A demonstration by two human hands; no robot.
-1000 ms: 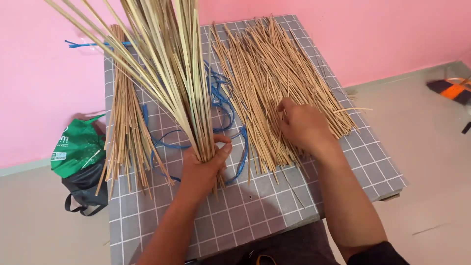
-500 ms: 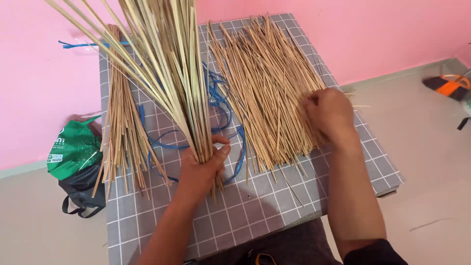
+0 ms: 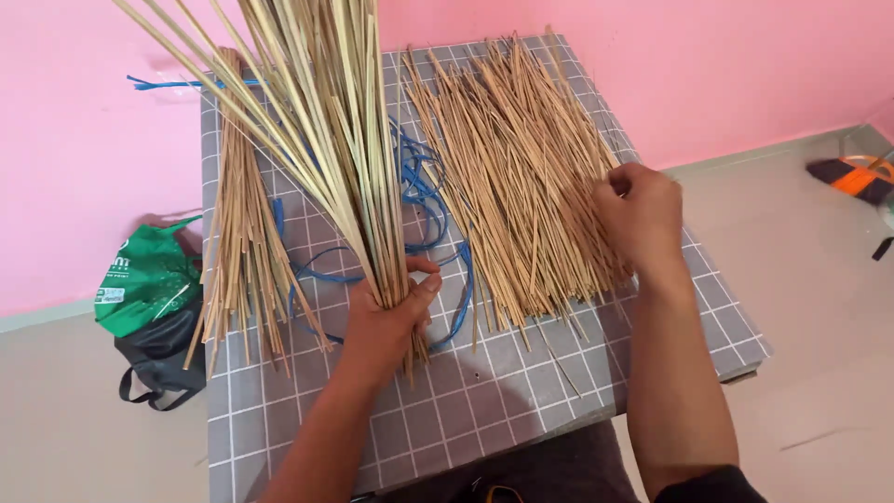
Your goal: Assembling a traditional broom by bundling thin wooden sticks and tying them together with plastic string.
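1. Left hand (image 3: 389,321): closed in a full fist round the lower end of a bundle of long pale-yellow thin sticks (image 3: 317,121), held raised and fanning out toward the upper left, its butt ends hanging just below the fist over the table.
2. Right hand (image 3: 641,210): fingers curled down onto the right edge of a broad flat heap of tan thin sticks (image 3: 517,177) lying on the table; whether it pinches any single stick cannot be told.
3. Packages: a green plastic bag with a white label patch (image 3: 144,284) sits on the floor at the table's left side against the pink wall (image 3: 65,140), on top of a black bag with strap handles (image 3: 158,368).
4. Other goods: a narrow second pile of tan sticks (image 3: 244,233) lies along the table's left part; blue plastic cord (image 3: 424,200) loops between the piles.
5. Change: since a second ago the right hand has shifted from the middle of the flat heap to its right edge; the left hand keeps its grip on the bundle.
6. Edges and room: the grey table top with white grid lines (image 3: 484,401) shows bare squares along its near edge and near right corner; beige floor (image 3: 819,317) lies open to the right, with an orange-and-black object (image 3: 857,179) at the far right edge.
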